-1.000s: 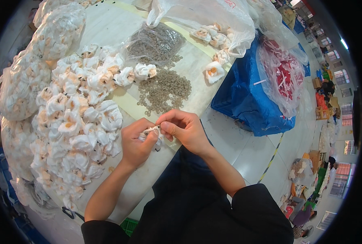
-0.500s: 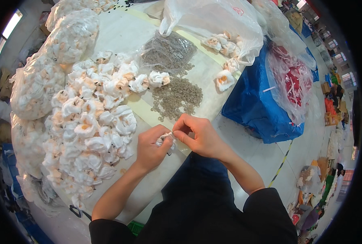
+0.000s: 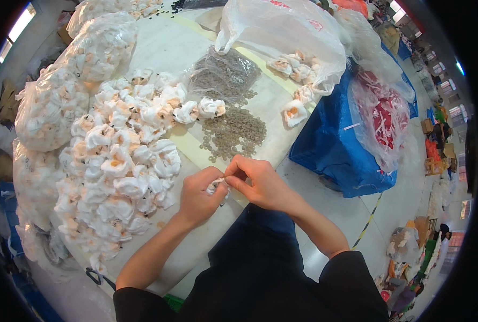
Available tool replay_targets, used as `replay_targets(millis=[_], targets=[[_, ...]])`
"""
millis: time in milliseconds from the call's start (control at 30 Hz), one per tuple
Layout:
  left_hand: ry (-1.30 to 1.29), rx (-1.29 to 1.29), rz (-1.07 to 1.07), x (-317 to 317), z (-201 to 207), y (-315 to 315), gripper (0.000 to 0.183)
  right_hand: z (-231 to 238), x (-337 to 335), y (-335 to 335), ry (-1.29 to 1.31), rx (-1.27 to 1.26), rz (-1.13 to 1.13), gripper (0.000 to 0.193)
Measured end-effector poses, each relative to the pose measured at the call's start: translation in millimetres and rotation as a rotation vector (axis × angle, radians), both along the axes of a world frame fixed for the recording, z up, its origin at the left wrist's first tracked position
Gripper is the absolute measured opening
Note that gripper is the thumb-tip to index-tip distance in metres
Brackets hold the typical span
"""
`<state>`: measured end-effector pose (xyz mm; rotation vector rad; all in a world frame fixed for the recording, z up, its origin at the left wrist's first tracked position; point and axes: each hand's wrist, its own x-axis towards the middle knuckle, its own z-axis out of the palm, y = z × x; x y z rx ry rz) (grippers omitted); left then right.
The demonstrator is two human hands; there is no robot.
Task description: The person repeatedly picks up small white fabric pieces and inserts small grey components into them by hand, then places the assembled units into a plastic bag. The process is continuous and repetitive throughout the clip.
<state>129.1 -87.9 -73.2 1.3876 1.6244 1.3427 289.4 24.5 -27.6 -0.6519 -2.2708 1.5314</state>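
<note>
My left hand (image 3: 198, 196) is closed around a small white fluffy fabric piece (image 3: 217, 185), mostly hidden by the fingers. My right hand (image 3: 260, 185) touches the top of that piece with thumb and forefinger pinched together; whatever sits between those fingertips is too small to name. Just beyond both hands lies a heap of small grey ring-shaped plastic parts (image 3: 236, 131). To the left spreads a large pile of similar white fluffy pieces (image 3: 118, 182), some with tan or orange patches.
Behind the heap is a clear bag of grey parts (image 3: 223, 75). Filled clear bags (image 3: 51, 115) line the table's left side. A white plastic bag (image 3: 287, 32) has several fluffy pieces beside it. On the right stands a blue container (image 3: 330, 145); black-handled scissors (image 3: 96, 278) lie near the front edge.
The right fingertips have shifted slightly left against the fabric piece. My left hand keeps its hold, and the view has tilted a little.
</note>
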Motion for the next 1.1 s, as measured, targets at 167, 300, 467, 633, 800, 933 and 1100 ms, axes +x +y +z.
replay_targets(millis=[167,300,467,633,800,933,1100], targets=[[0.124,0.11,-0.01,-7.4,21.1,-1.7,0.01,-1.3,7.4,-2.8,0.109,0.028,-0.066,0.013],[0.333,0.284,0.344,-34.8,88.4,3.4,0.024,-17.9,12.6,-18.4,0.175,0.169,-0.274,0.024],[1.179,-0.004,0.561,-94.4,79.8,4.3,0.039,-37.3,-1.3,-36.5,0.059,0.571,-0.163,0.028],[1.137,-0.137,0.493,-97.4,73.3,5.7,0.04,-46.0,-10.7,-39.2,0.017,0.863,-0.128,0.02],[0.994,0.073,0.504,-87.2,89.3,6.8,0.04,-44.1,-21.3,-11.9,-0.075,0.832,-0.396,0.018],[0.747,0.223,0.315,-57.5,95.6,4.2,0.041,-48.3,-22.5,-10.0,0.013,0.847,-0.33,0.024],[0.636,0.363,0.217,-41.3,92.4,5.6,0.041,-18.1,11.2,64.7,0.079,0.693,-0.598,0.03]])
